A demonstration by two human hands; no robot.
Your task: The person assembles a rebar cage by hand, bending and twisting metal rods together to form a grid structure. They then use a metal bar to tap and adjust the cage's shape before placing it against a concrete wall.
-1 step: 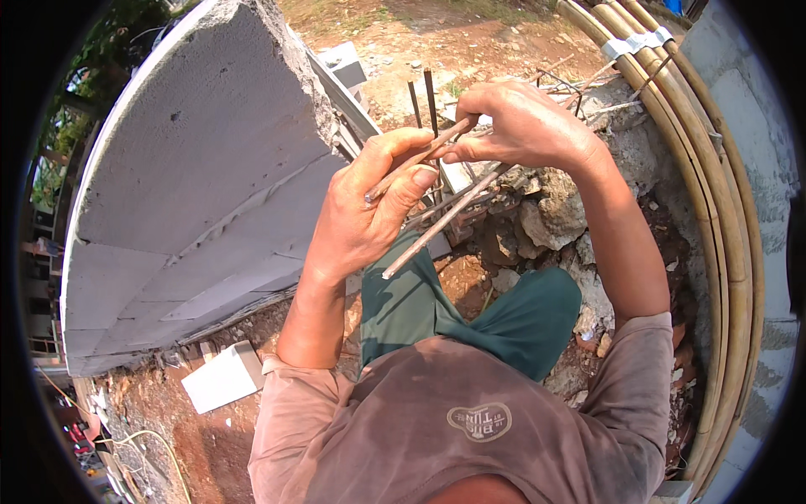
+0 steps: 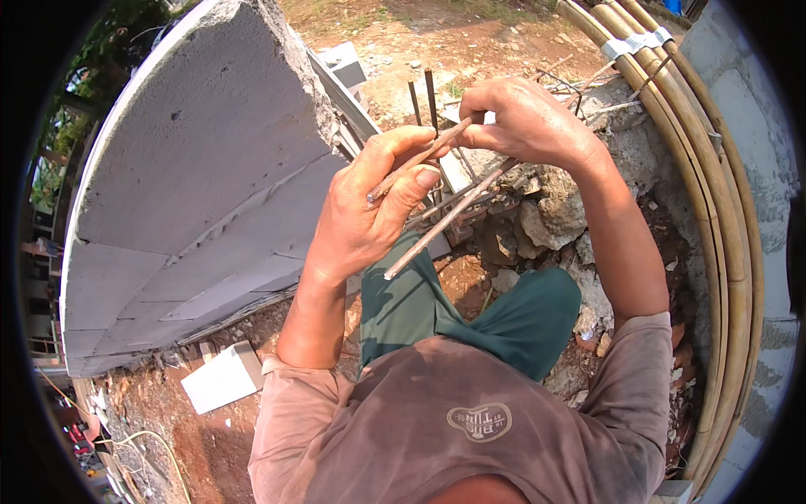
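Observation:
My left hand [image 2: 357,206] is closed round a thin rusty steel rod [image 2: 420,158], its thumb and fingers on either side of it and the rod's near end sticking out toward me. At the far end of that rod, my right hand [image 2: 525,122] is closed on it with the fingertips curled over. A second steel rod [image 2: 445,220] slants below both hands, its upper end running under my right hand; whether that hand touches it is hidden. Two dark upright bars [image 2: 430,99] stand just beyond my left fingertips.
To the left rises a grey block wall [image 2: 193,176] with a rough broken top edge. Several bamboo poles [image 2: 714,193], bound with a pale band, bend along the right. Rough stones [image 2: 554,210] lie below my right hand. A white block [image 2: 222,378] rests on the soil at lower left.
My right hand has shifted up slightly, and its thumb has drawn back along the rod. My left hand and the second rod have barely moved.

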